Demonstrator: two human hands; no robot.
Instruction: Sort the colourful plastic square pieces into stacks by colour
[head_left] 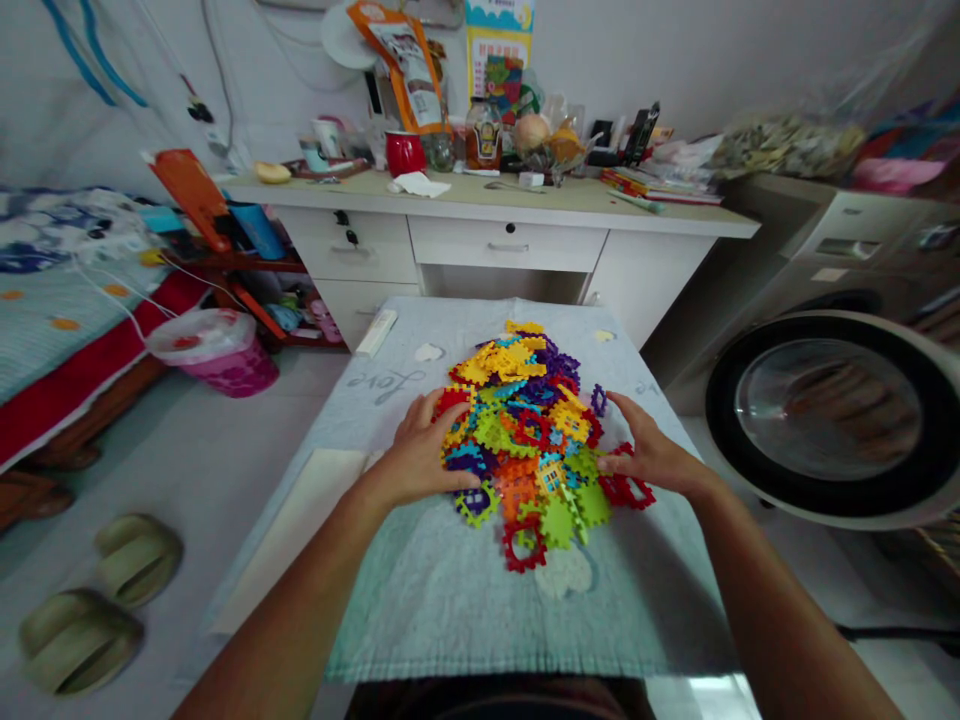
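A heap of flat plastic interlocking building pieces (517, 430) in yellow, purple, red, green, orange and blue lies on a cloth-covered table (420, 600). My left hand (424, 450) rests against the left side of the heap, thumb and fingers spread apart. On the right side my right hand (649, 450) is also spread, its thumb by the green pieces and its fingers near a small purple piece (598, 400). Beneath that hand lies a red frame-shaped piece (628, 490). Another red frame piece (525, 545) sits at the heap's near edge.
A white strip-shaped object (377, 333) lies at the table's far left corner. Behind stands a white desk (510, 245) crowded with jars and packets. To the right, a washing machine (832, 250) has its round door (832, 415) swung out. A pink bin (225, 360) and slippers (82, 640) are at left.
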